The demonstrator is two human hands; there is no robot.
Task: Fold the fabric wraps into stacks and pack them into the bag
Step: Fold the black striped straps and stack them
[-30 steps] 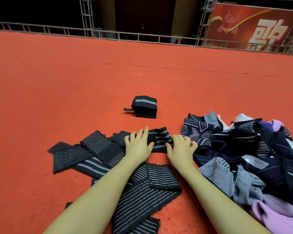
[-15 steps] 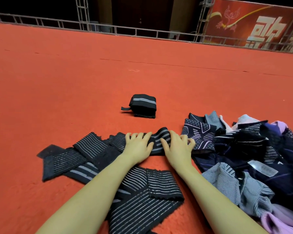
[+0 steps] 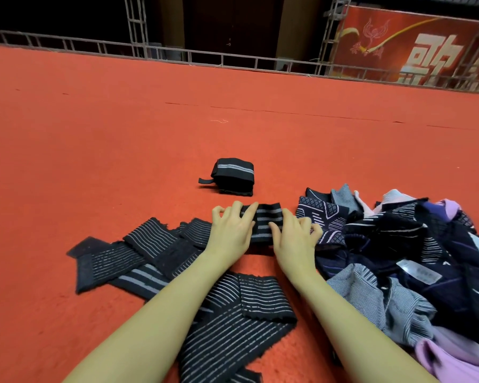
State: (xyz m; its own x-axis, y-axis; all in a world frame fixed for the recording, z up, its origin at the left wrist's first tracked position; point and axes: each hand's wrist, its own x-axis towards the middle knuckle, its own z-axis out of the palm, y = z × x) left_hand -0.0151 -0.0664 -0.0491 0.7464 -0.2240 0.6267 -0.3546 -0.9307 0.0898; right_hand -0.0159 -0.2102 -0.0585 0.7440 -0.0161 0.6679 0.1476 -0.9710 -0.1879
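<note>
One folded stack (image 3: 234, 175) was finished beyond the striped wrap (image 3: 263, 222), itself pinched mid-fold by left hand (image 3: 230, 230) and right hand (image 3: 293, 239); loose wraps (image 3: 138, 258) remained beside it, no bag seen.

Cloth on carpet, as I see it.
The striped wraps (image 3: 227, 322) look ribbed, matt elastic knit; the red floor (image 3: 94, 139) is rough-napped carpet; the railing (image 3: 233, 58) is dull metal.

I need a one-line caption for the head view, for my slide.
Both hands, left and right, fold a striped black wrap on red carpet, near one finished folded stack.
</note>
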